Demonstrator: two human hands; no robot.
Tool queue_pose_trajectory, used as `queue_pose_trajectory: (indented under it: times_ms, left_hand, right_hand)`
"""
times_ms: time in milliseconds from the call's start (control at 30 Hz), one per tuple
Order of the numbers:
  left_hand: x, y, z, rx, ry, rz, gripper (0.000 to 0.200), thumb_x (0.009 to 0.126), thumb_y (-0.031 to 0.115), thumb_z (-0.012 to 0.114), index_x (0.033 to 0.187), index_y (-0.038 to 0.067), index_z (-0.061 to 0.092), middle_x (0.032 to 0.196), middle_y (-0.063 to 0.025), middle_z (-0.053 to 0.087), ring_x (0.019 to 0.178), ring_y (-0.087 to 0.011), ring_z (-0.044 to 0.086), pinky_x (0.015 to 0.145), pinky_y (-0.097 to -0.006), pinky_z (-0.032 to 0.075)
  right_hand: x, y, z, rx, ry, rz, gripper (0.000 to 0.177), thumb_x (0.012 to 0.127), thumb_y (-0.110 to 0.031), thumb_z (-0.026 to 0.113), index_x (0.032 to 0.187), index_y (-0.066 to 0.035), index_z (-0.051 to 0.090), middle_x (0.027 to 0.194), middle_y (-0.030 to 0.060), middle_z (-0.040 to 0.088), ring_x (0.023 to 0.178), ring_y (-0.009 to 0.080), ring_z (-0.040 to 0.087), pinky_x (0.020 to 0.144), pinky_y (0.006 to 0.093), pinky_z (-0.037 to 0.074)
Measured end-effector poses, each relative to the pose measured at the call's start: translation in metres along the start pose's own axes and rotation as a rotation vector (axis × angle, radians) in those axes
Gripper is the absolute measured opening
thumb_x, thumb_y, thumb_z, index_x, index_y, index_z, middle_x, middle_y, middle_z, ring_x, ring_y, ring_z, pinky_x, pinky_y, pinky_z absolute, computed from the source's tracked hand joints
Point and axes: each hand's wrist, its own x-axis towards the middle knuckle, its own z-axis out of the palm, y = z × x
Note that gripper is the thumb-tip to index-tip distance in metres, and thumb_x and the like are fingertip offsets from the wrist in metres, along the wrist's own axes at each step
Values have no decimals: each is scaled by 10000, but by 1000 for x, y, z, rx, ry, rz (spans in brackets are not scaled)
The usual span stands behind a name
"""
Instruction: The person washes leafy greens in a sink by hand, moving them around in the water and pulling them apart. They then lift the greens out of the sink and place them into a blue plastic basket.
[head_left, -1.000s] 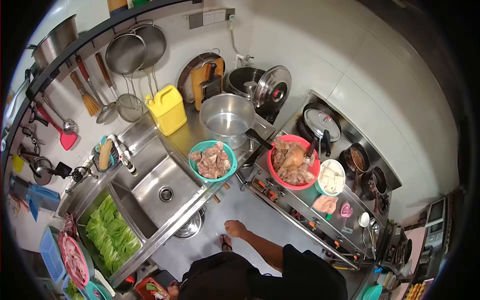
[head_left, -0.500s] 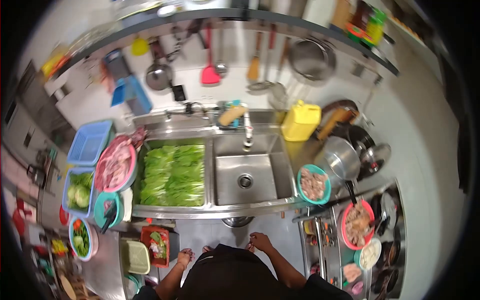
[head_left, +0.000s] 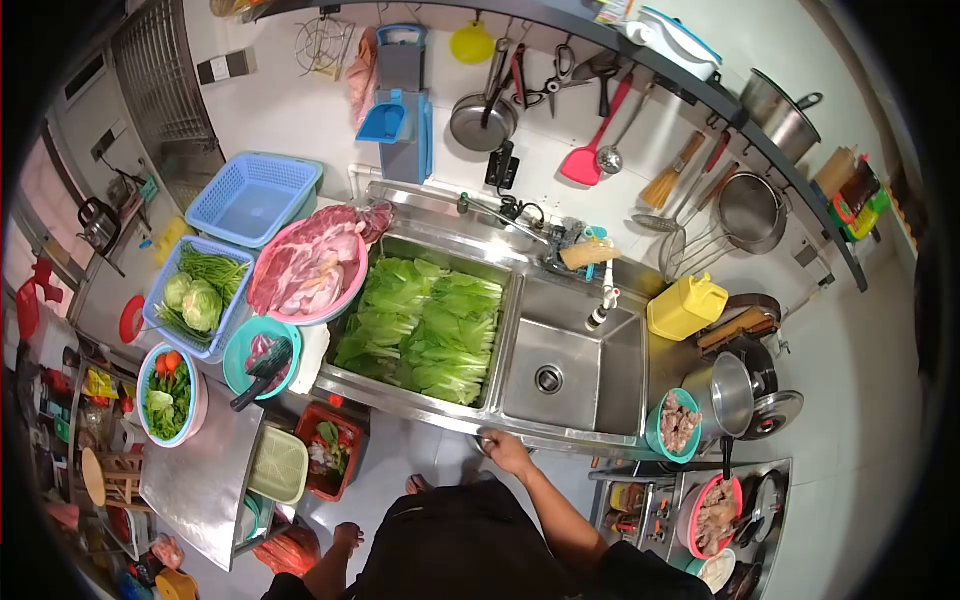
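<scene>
My right hand (head_left: 507, 452) reaches to the sink's front edge, its fingers curled beside a metal bowl (head_left: 478, 440) that is mostly hidden under that edge. What the fingers hold, if anything, I cannot make out. My left hand (head_left: 347, 537) hangs low at my side with loose fingers and nothing in it. Leafy green lettuce (head_left: 425, 325) fills the left basin of the steel sink (head_left: 440, 404). In the right basin (head_left: 570, 345) only bare steel and a drain show, with a faucet (head_left: 602, 312) above.
A pink basin of raw meat (head_left: 310, 265), a blue basket of cabbages (head_left: 200, 295) and a teal bowl with a knife (head_left: 262, 358) stand left. Right are a yellow jug (head_left: 688, 307), a teal bowl of meat pieces (head_left: 675, 425) and a pot (head_left: 722, 392). A red crate (head_left: 330, 452) stands on the floor.
The view has swung to the left, so the sink appears further right and tilted. My right hand has moved forward to the sink's front edge; my left hand stays low at my side.
</scene>
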Motion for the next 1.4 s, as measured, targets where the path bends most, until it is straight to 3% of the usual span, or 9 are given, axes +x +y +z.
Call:
queue_pose_trajectory:
  times_ms: [233, 433, 600, 833, 967, 1167, 1267, 1333, 1400]
  left_hand:
    - [-67, 128, 47, -121, 428, 318, 305, 912, 76, 489, 1150, -70, 611, 920, -161, 706, 781, -213, 697, 665, -307, 563]
    - [-96, 261, 71, -116, 412, 691, 292, 925, 78, 510, 1166, -56, 608, 929, -165, 712, 821, -220, 704, 764, -320, 546]
    - [-124, 376, 84, 203, 435, 777, 227, 958, 42, 531, 1157, -13, 625, 945, -142, 715, 866, -210, 693, 816, -319, 533]
    - [-86, 480, 120, 305, 386, 805, 249, 914, 52, 582, 1158, 26, 626, 1046, -180, 694, 980, -333, 674, 858, -382, 523]
    - [-39, 505, 141, 674, 312, 869, 301, 854, 64, 599, 1152, 23, 614, 1071, -195, 653, 1027, -381, 606, 908, -456, 476]
    - [0, 524, 156, 820, 154, 996, 315, 797, 54, 618, 1110, 20, 605, 1094, -179, 617, 1076, -382, 567, 935, -470, 453]
    - [22, 534, 161, 902, 118, 1092, 339, 790, 52, 627, 1126, 22, 592, 1164, -191, 587, 1129, -392, 538, 982, -482, 432]
    - [32, 545, 173, 881, 114, 1183, 372, 777, 44, 629, 1146, 20, 587, 1204, -199, 571, 1189, -390, 512, 1014, -475, 419]
    - [52, 548, 186, 900, 79, 1283, 465, 799, 92, 638, 1249, 31, 542, 1282, -196, 541, 1254, -381, 472, 1058, -476, 380]
  right_hand:
    - [80, -61, -19, 34, 66, -36, 341, 880, -232, 637, 1159, -39, 667, 1049, 167, 708, 967, 286, 688, 885, 358, 516]
    - [222, -32, 4, -252, 1, -107, 691, 906, -275, 596, 1518, -140, 305, 1570, 179, 270, 1393, 446, 314, 1141, 467, 297]
    - [298, -53, 9, -727, -203, -42, 850, 943, -581, 496, 1573, -276, 16, 1631, 123, -51, 1452, 501, -57, 1106, 713, 140]
    - [346, -34, 49, -756, -389, 193, 839, 950, -646, 398, 1569, -283, -36, 1625, 96, -133, 1453, 492, -73, 1041, 769, 217]
    - [373, -12, 58, -665, -419, 208, 750, 959, -566, 449, 1556, -186, 199, 1609, 164, 145, 1411, 424, 291, 1015, 711, 318]
    - [375, -21, 28, -384, -335, 163, 547, 956, -384, 537, 1412, -91, 467, 1279, 206, 596, 1177, 344, 576, 991, 431, 453]
    - [332, -54, -7, 335, -26, 329, 427, 947, -275, 579, 1299, -33, 558, 1185, 172, 652, 1056, 311, 639, 887, 393, 506]
    - [291, -34, 14, 467, 470, 187, 335, 945, -215, 582, 1206, -7, 610, 1133, 131, 669, 987, 262, 657, 823, 378, 522]
    - [245, -10, 42, 949, 501, 486, 337, 950, -210, 565, 1226, -20, 596, 1176, 125, 639, 1052, 257, 620, 896, 365, 491]
